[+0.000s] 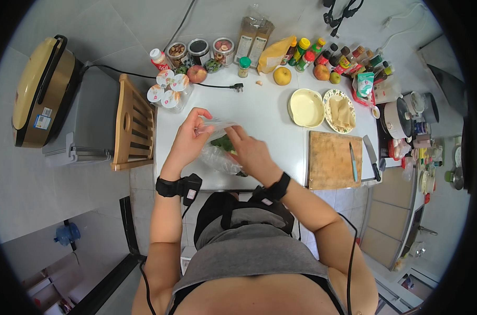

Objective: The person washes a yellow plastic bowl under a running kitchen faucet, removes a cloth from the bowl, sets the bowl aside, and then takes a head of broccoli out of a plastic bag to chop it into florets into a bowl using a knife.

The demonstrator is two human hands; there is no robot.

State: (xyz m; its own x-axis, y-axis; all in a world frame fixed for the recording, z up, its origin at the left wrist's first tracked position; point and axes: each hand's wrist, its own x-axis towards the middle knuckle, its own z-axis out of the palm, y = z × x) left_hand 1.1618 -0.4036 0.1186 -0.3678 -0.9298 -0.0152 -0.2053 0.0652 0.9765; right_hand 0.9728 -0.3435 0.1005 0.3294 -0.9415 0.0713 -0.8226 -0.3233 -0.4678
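Note:
A clear plastic bag with green leafy vegetables inside lies at the near side of the white table. My left hand pinches the bag's upper edge between thumb and fingers. On the other side, my right hand reaches to the bag's mouth, fingertips touching the film. Its palm and lower fingers are turned away, so whether it grips the bag or something inside is hidden. Part of the vegetables shows through the film, and a dark green bit peeks out below the right hand.
Right of the bag is a wooden cutting board holding a small knife; a kitchen knife lies beside it. Behind stand a cream bowl and a patterned plate. Jars, yogurt cups and bottles line the back.

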